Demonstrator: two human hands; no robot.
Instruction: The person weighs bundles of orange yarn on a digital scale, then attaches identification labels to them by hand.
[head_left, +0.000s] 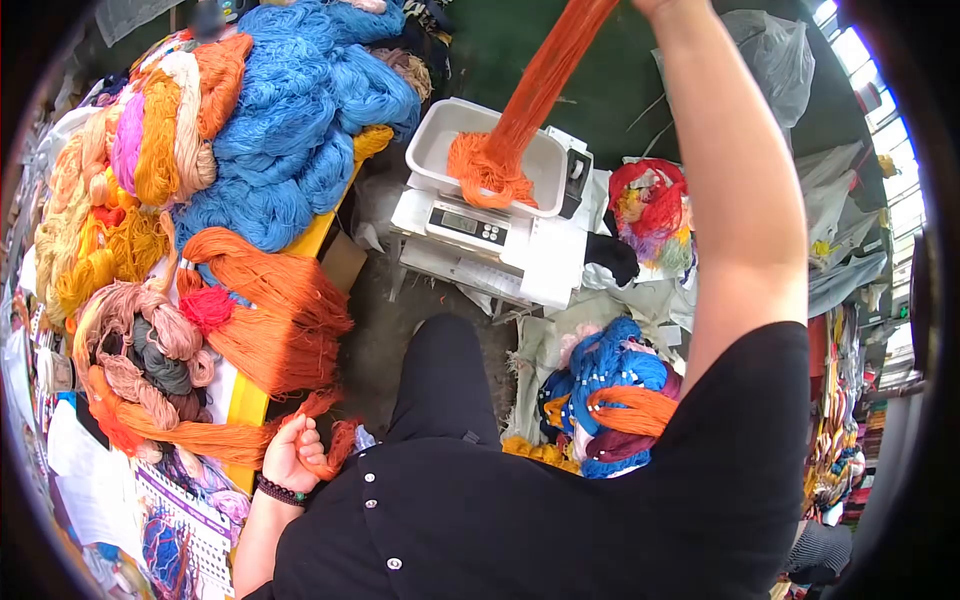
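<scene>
At the top edge, my right hand (660,6), partly cut off by the frame, is closed on a long orange yarn hank (545,85). The hank's lower end lies bunched in a white plastic tray (425,140) on a digital scale (470,228). Low on the left, my left hand (292,450) is closed around an orange yarn skein (215,438) that stretches over the table edge. Just above that hand, a thick orange yarn bundle (275,310) hangs over the yellow edge of the table.
Blue yarn (290,110) is heaped on the left table, among yellow, pink and peach skeins (155,140). Mixed yarn fills a sack (610,385) at right; another bag (650,215) holds red yarn. A purple-bordered printed sheet (190,525) lies lower left.
</scene>
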